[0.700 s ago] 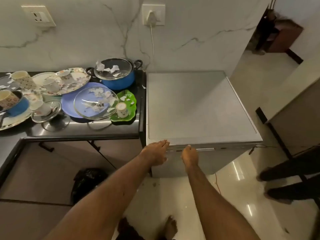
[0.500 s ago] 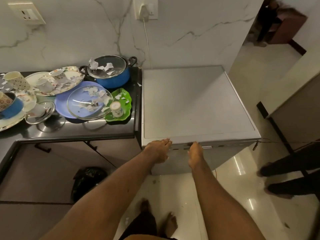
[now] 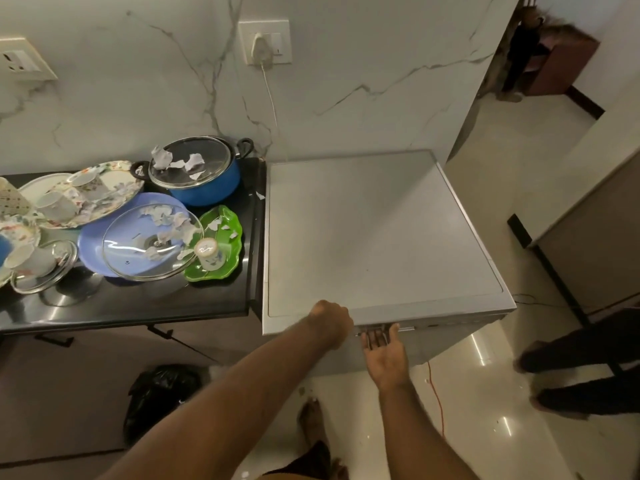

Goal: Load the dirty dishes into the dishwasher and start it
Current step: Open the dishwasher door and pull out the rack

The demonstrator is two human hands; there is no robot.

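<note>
Both hands are at the near front edge of the dishwasher (image 3: 374,230), which stands shut just right of the counter (image 3: 156,306). Her or his left hand (image 3: 330,322) is bunched, knuckles up, on the front lip; whether it has a hold I cannot tell. To its right, the right hand (image 3: 386,355) is palm up and relaxed, with its fingers reaching into the handle recess (image 3: 375,330).

I judge this to be the first step, opening the door, with nothing loaded yet. The next move calls for a firm hook under the handle and a pull outward and down, stepping back to give the door room.

On the dark counter lie floral plates (image 3: 104,188) with cups, a glass lid (image 3: 149,244) on a blue plate, a blue pot (image 3: 207,183) and a green dish (image 3: 225,244), all strewn with paper scraps. A black bag (image 3: 159,396) sits below. At far right, someone's legs (image 3: 581,344) stand on the glossy floor (image 3: 502,427).
</note>
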